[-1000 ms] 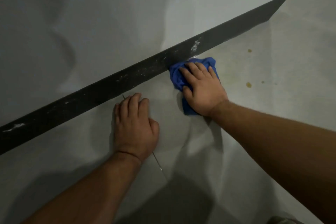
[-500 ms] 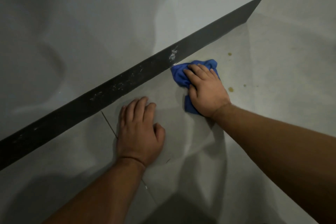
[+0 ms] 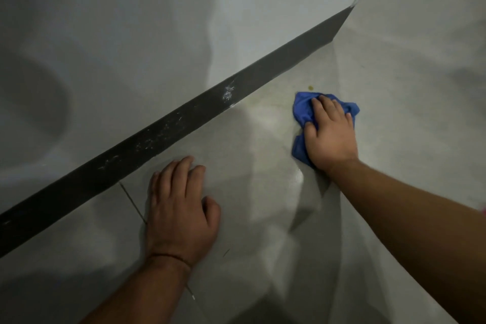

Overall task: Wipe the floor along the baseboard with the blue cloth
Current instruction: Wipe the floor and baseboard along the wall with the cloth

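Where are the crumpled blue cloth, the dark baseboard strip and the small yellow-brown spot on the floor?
crumpled blue cloth [image 3: 302, 109]: head view, bare folds left of the fingers.
dark baseboard strip [image 3: 163, 137]: head view, scuffed middle face.
small yellow-brown spot [image 3: 310, 87]: head view, its centre.

No text, label, brand, number or sign can be read anywhere in the view. Only pale scuff marks are seen on the dark baseboard [image 3: 184, 123], and no letters are formed by them.
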{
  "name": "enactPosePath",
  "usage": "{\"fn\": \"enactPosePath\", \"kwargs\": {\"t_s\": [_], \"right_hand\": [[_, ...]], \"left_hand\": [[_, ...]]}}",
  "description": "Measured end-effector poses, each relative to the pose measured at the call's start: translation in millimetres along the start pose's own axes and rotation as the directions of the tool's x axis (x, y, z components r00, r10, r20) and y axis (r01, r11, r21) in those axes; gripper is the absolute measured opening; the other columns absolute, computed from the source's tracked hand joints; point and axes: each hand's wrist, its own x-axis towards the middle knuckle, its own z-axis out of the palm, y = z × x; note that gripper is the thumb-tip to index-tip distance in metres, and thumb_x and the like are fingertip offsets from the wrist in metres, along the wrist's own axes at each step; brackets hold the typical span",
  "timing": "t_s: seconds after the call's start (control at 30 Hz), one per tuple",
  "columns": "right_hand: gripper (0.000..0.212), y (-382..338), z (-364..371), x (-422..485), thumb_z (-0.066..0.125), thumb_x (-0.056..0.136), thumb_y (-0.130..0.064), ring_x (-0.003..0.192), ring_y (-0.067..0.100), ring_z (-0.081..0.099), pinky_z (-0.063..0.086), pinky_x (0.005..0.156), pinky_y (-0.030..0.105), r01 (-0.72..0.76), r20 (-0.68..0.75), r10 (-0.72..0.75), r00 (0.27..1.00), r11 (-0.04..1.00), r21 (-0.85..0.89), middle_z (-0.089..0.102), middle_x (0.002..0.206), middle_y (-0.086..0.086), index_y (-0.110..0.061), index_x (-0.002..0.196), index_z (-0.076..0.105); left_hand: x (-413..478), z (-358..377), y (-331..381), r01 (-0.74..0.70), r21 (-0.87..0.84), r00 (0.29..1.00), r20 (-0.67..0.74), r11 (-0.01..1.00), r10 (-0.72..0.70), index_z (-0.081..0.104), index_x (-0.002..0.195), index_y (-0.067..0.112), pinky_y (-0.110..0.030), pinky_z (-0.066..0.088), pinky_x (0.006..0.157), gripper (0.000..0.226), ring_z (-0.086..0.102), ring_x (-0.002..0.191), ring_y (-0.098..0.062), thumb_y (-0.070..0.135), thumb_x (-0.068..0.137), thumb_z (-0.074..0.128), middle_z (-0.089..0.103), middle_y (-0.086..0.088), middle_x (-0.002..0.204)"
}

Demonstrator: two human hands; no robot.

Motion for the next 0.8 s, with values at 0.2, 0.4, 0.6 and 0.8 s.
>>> {"fn": "enactPosePath", "kwargs": {"t_s": [0.2, 0.4, 0.6, 0.8], "right_hand": [[0.058, -24, -1, 52, 0.041, 0.099, -0.032, 0.151, 0.029, 0.021, 0.012, 0.125, 0.051, 0.004, 0.044, -0.004, 0.999, 1.000, -0.014, 0.030, 0.163, 0.009, -0.012, 0.154, 0.035], [0.057, -39, 6, 8, 0.044, 0.099, -0.030, 0.151, 0.026, 0.026, 0.016, 0.125, 0.048, 0.265, 0.091, -0.270, 0.959, 0.962, 0.059, 0.035, 0.162, 0.006, -0.016, 0.153, 0.040], [0.058, -21, 5, 24, 0.041, 0.097, -0.035, 0.149, 0.030, 0.030, 0.022, 0.122, 0.053, 0.160, 0.039, -0.160, 0.986, 0.987, 0.014, 0.037, 0.161, 0.009, -0.015, 0.152, 0.042], [0.056, -85, 20, 26, 0.041, 0.097, -0.033, 0.147, 0.030, 0.029, 0.020, 0.122, 0.052, 0.195, 0.053, -0.193, 0.980, 0.980, -0.029, 0.036, 0.160, 0.008, -0.014, 0.150, 0.044]], "left_hand": [[-1, 2, 0, -0.011, 0.026, 1.000, -0.023, 1.000, 0.011, 0.056, 0.139, 0.008, -0.059, 0.034, 0.119, 0.060, 0.043, 0.142, -0.036, 0.030, 0.084, 0.049, 0.050, -0.017, 0.151], [1, 5, -2, -0.009, 0.026, 1.000, -0.023, 1.000, 0.010, 0.056, 0.138, 0.009, -0.058, 0.032, 0.120, 0.060, 0.042, 0.143, -0.035, 0.032, 0.083, 0.048, 0.050, -0.015, 0.152], [-1, 5, -1, -0.005, 0.028, 0.999, -0.040, 1.000, 0.006, 0.054, 0.138, 0.011, -0.059, 0.034, 0.119, 0.059, 0.043, 0.142, -0.034, 0.031, 0.083, 0.047, 0.050, -0.014, 0.150], [1, 2, 0, 0.001, 0.026, 1.000, -0.023, 1.000, -0.001, 0.055, 0.138, 0.011, -0.058, 0.034, 0.119, 0.060, 0.043, 0.142, -0.034, 0.032, 0.082, 0.049, 0.051, -0.014, 0.150]]}}
